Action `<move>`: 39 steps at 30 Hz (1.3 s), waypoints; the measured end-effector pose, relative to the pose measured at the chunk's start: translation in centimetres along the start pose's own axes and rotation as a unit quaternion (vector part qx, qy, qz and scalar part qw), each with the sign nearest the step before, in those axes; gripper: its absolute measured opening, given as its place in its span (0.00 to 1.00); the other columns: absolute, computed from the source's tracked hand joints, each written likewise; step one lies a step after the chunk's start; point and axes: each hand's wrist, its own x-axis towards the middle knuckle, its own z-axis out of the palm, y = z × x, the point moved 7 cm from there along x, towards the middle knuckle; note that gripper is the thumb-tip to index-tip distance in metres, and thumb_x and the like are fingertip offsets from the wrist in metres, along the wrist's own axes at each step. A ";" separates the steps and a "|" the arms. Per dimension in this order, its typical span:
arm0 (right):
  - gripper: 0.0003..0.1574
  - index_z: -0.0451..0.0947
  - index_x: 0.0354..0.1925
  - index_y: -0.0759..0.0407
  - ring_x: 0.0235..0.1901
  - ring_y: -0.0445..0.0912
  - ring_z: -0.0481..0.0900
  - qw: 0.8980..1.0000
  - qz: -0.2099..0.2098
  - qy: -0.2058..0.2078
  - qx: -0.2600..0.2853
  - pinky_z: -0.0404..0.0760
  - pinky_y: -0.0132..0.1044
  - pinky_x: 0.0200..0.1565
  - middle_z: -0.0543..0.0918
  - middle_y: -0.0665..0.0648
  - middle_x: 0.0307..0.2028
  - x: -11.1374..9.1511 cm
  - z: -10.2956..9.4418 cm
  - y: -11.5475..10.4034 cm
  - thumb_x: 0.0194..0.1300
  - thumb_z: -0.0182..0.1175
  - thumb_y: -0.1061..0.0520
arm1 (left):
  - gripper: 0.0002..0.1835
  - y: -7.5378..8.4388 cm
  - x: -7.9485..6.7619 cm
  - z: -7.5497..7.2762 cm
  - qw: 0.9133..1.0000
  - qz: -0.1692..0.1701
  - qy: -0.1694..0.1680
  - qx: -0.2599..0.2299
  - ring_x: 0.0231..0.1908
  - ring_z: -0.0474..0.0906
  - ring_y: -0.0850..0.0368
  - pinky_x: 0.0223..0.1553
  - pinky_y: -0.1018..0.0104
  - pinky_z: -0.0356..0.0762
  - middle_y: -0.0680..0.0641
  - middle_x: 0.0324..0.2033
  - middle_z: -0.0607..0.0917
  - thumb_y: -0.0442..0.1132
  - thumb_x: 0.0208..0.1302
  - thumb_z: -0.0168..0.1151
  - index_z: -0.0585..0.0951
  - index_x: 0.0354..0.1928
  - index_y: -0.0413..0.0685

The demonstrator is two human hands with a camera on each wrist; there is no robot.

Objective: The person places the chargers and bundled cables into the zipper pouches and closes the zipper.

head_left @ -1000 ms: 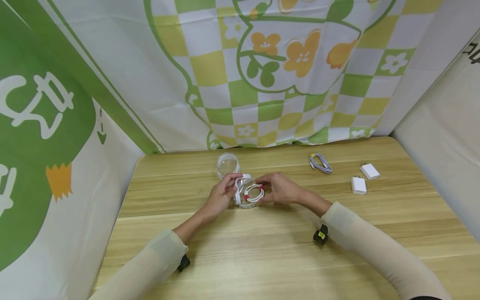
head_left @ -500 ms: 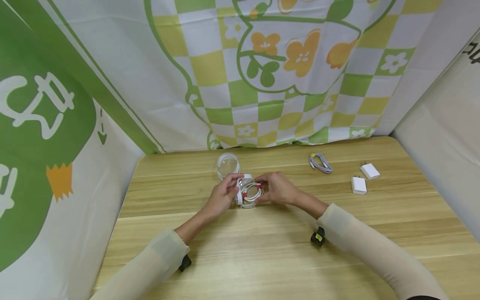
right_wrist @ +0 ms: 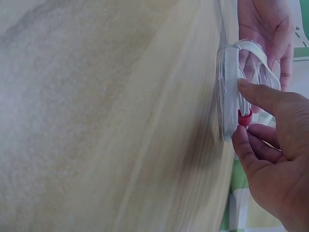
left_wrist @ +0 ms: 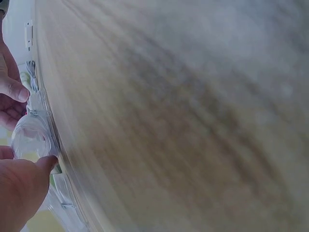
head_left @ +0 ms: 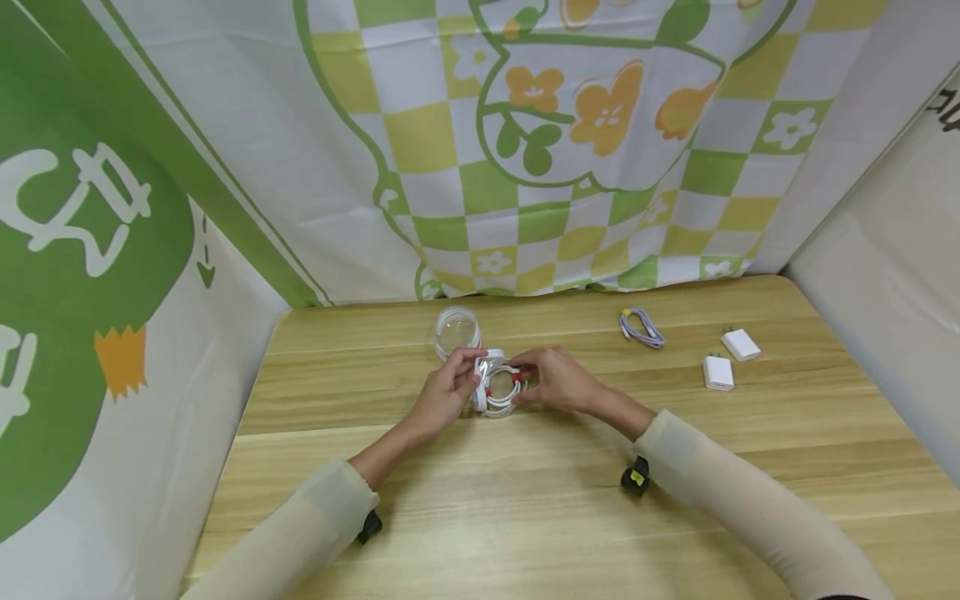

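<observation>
My left hand (head_left: pixel 446 392) holds a small round clear case (head_left: pixel 481 392) with white trim by its raised half, thumb and fingers on the rim. With the fingertips of my right hand (head_left: pixel 561 380) I pinch a coiled white cable (head_left: pixel 495 404) tied with red bands. The coil sits within the lower half of the case, low over the table. In the right wrist view a red band (right_wrist: pixel 245 117) shows between my thumb and fingers, beside the clear wall (right_wrist: pixel 228 96). The left wrist view shows the round clear half (left_wrist: pixel 33 137) between my left fingers and thumb.
Another round clear case (head_left: pixel 454 311) with white trim stands just behind my left hand. A coiled lilac cable (head_left: pixel 647 337) with a yellow tie lies at the back right. Two white charger plugs (head_left: pixel 718 373) lie farther right. A patterned curtain (head_left: pixel 540 225) hangs behind the table.
My right hand has shifted slightly left, bringing the white cable coil deeper into the case. The left hand keeps its hold on the case almost without moving.
</observation>
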 end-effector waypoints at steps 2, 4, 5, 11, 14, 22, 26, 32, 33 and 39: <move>0.39 0.82 0.60 0.71 0.46 0.50 0.91 1.000 0.001 0.004 0.004 0.89 0.41 0.53 0.91 0.63 0.49 -0.1 0.0 0.0 0.54 0.83 0.57 | 0.21 0.0 0.0 0.0 1.000 0.001 -0.001 0.000 0.70 0.74 0.38 0.70 0.54 0.74 0.31 0.70 0.76 0.25 0.78 0.52 0.72 0.70 0.36; 0.38 0.82 0.60 0.71 0.46 0.51 0.91 1.000 0.002 0.008 0.009 0.89 0.41 0.53 0.90 0.64 0.49 -0.1 -0.1 -0.1 0.54 0.83 0.58 | 0.21 0.1 0.0 0.1 1.000 0.003 -0.003 -0.001 0.70 0.74 0.37 0.71 0.53 0.74 0.31 0.70 0.75 0.25 0.78 0.52 0.72 0.70 0.36; 0.38 0.82 0.60 0.71 0.46 0.51 0.91 1.000 0.002 0.009 0.011 0.89 0.41 0.53 0.90 0.64 0.49 -0.1 -0.1 0.0 0.54 0.83 0.58 | 0.21 0.1 0.1 0.1 1.000 0.003 -0.002 -0.002 0.70 0.74 0.37 0.71 0.53 0.74 0.31 0.70 0.76 0.25 0.78 0.52 0.71 0.70 0.36; 0.36 0.82 0.59 0.72 0.47 0.52 0.91 1.000 0.003 0.014 0.020 0.90 0.40 0.52 0.90 0.66 0.50 -0.2 -0.1 0.0 0.55 0.83 0.60 | 0.21 0.2 0.0 0.1 1.000 -0.002 0.000 0.002 0.69 0.76 0.38 0.70 0.52 0.75 0.32 0.70 0.76 0.25 0.78 0.53 0.72 0.70 0.37; 0.34 0.82 0.59 0.72 0.47 0.52 0.91 1.000 0.001 0.016 0.021 0.90 0.39 0.52 0.90 0.65 0.49 -0.2 0.0 0.0 0.56 0.82 0.62 | 0.21 0.1 0.0 0.1 1.000 -0.006 0.001 0.012 0.68 0.78 0.38 0.69 0.51 0.77 0.32 0.69 0.78 0.26 0.79 0.53 0.72 0.70 0.38; 0.30 0.85 0.56 0.71 0.46 0.50 0.91 1.000 -0.011 0.024 0.002 0.90 0.39 0.51 0.91 0.62 0.46 -0.2 -0.2 -0.2 0.57 0.81 0.61 | 0.21 -0.1 -0.2 -0.1 1.000 -0.015 -0.004 0.024 0.67 0.79 0.38 0.68 0.49 0.77 0.33 0.68 0.79 0.28 0.79 0.53 0.72 0.71 0.41; 0.27 0.86 0.55 0.70 0.44 0.49 0.91 0.999 -0.020 0.030 -0.016 0.90 0.38 0.49 0.91 0.61 0.45 -0.2 -0.2 -0.3 0.58 0.80 0.61 | 0.22 -0.1 -0.3 -0.3 1.000 -0.016 -0.002 0.025 0.66 0.79 0.38 0.68 0.49 0.77 0.34 0.67 0.80 0.28 0.79 0.55 0.72 0.71 0.42; 0.24 0.87 0.52 0.68 0.41 0.48 0.90 0.999 -0.028 0.035 -0.029 0.90 0.36 0.46 0.89 0.61 0.45 -0.1 -0.1 -0.2 0.58 0.80 0.61 | 0.23 -0.2 -0.4 -0.5 0.999 -0.027 -0.004 0.028 0.66 0.80 0.41 0.68 0.53 0.78 0.36 0.68 0.80 0.29 0.79 0.56 0.72 0.71 0.43; 0.24 0.88 0.51 0.68 0.41 0.48 0.89 0.998 -0.033 0.037 -0.035 0.89 0.35 0.45 0.88 0.61 0.45 -0.1 0.0 -0.3 0.57 0.81 0.60 | 0.23 -0.2 -0.5 -0.5 0.999 -0.031 -0.006 0.029 0.66 0.79 0.42 0.68 0.54 0.78 0.36 0.68 0.79 0.29 0.79 0.56 0.72 0.72 0.44; 0.21 0.89 0.47 0.66 0.40 0.47 0.87 0.996 -0.049 0.043 -0.057 0.88 0.35 0.44 0.87 0.60 0.45 0.0 0.1 -0.2 0.56 0.81 0.60 | 0.23 -0.2 -0.6 -0.7 0.999 -0.041 -0.018 0.018 0.69 0.77 0.43 0.70 0.54 0.76 0.37 0.70 0.78 0.30 0.79 0.57 0.72 0.72 0.46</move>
